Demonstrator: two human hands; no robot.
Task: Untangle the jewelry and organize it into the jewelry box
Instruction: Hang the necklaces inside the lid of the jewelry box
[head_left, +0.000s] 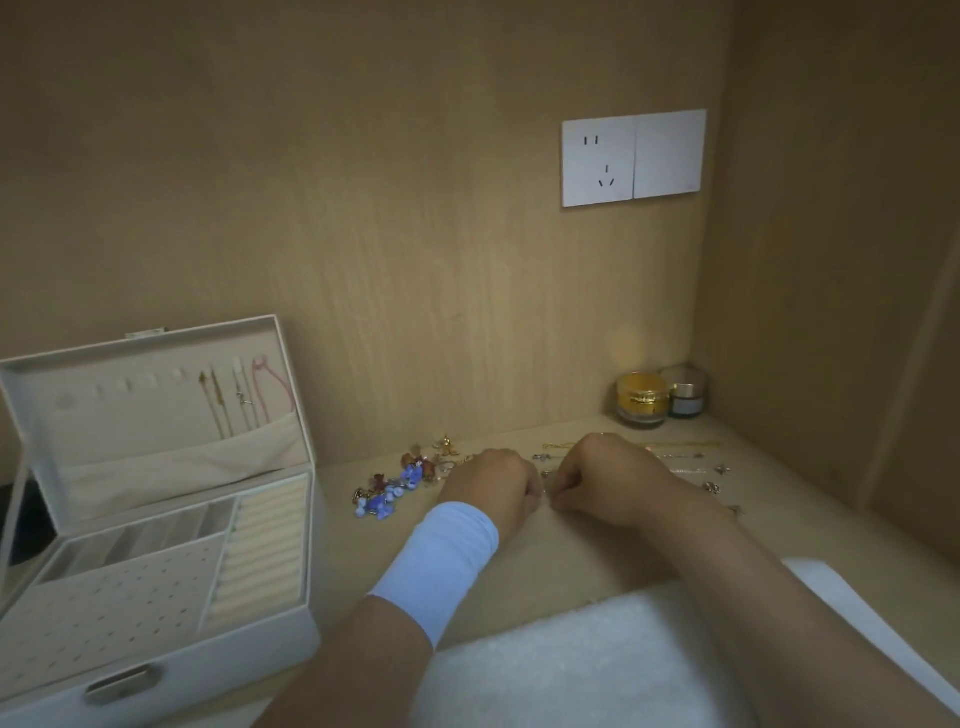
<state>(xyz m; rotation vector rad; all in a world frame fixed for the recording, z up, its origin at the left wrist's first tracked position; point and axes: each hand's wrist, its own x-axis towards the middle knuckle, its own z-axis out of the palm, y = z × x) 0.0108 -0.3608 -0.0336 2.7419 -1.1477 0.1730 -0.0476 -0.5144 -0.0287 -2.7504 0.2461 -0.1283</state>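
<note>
The fingers (531, 488) of the left hand (488, 486) and the right hand (605, 475) are curled in, and their tips almost meet. Whatever is between them is too tiny to see, so I cannot tell if they hold anything. Both hands are low on the desk (374, 551), to the right of the open jewelry box (208, 670). A white band (441, 564) wraps the left wrist. One tangled pile of jewelry (395, 486) lies between the box and the hands, partly hidden behind the left hand. Thin chains (685, 460) lie in rows farther right of the box, partly hidden by the right hand. About four necklaces (234, 402) hang in the box lid (156, 447). The picture's left edge cuts off the box. Some bare desk shows between the box and the left arm. Two jars (641, 400) stand far right of the box, in the corner.
</note>
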